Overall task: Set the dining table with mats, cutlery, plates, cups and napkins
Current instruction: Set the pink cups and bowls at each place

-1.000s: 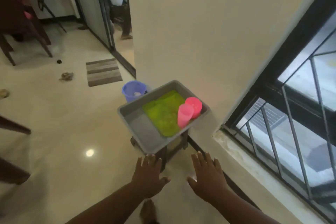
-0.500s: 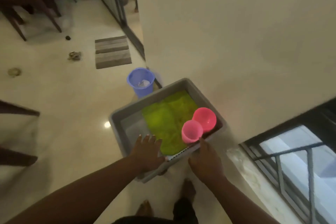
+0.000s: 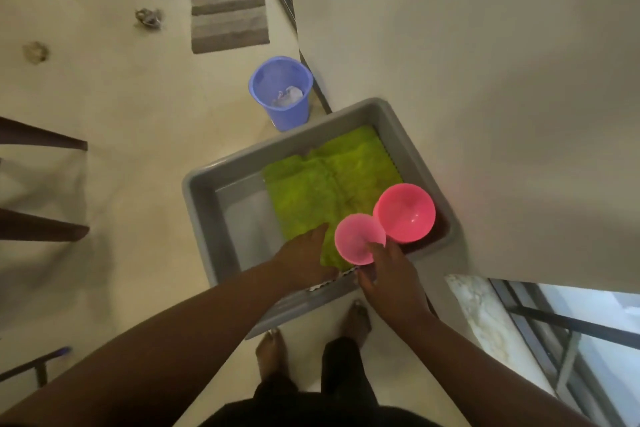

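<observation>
Grey plastic tub (image 3: 204, 198) is seen w/ lime-green fuzzy mats (image 3: 325, 184) inside. Left hand (image 3: 304, 258) is laid flat, fingers straight, on the mats' near edge. Light-pink plastic cup (image 3: 356, 236) is pinched at rim by right hand (image 3: 389, 279), just beside darker pink cup (image 3: 405, 211).

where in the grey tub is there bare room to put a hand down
The one bare patch of the grey tub floor is the strip between its left wall and the green mats. The right end is crowded: two pink cups stand there, the right hand at the nearer one, the left hand on the mats.
</observation>
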